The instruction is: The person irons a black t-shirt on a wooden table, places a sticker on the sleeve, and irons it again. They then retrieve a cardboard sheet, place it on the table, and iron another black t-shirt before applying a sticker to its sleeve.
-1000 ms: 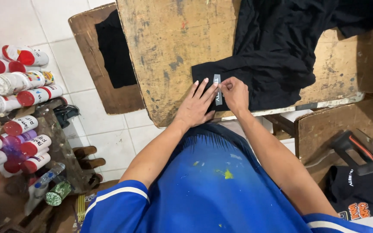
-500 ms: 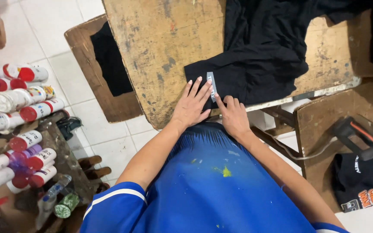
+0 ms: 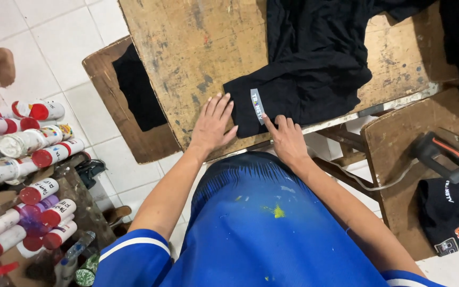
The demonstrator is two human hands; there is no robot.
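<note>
Now the left hand (image 3: 212,126) has slid off the black shirt (image 3: 298,85) onto the table (image 3: 187,48), fingers spread flat.

Worn wood table (image 3: 197,48) w/ scuffed top; black garment (image 3: 314,69) lies spread on it, near front edge.

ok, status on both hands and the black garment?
Left hand flat, fingers spread, at black fabric garment's folded edge. Right hand pressing beside its small grey label. Worn wooden table otherwise bare nearby.
</note>
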